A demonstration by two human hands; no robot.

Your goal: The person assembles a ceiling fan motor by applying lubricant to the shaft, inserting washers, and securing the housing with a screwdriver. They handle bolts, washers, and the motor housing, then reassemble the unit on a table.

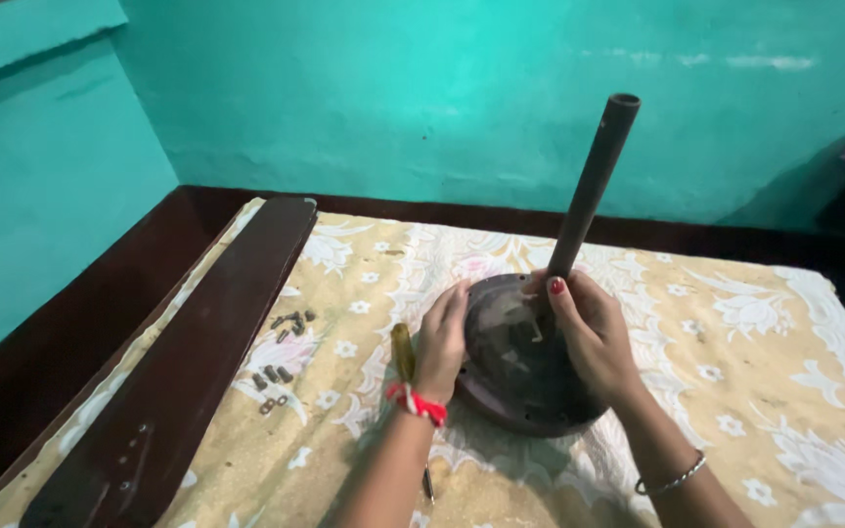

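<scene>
Left hand [439,340] flat on rim of dark round metal motor housing [520,362], grip open. Right hand [589,332] steadies dark rod's [594,181] base, closure unclear. Loose screws [286,347] left; keep housing level.

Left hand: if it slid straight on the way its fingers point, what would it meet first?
The left hand points up and away along the round motor housing. Past its rim the flowered cloth looks free up to the teal wall, though depth is unclear.

Red thread wristband [417,404], silver bangle [672,480], red nail polish [557,286].
</scene>
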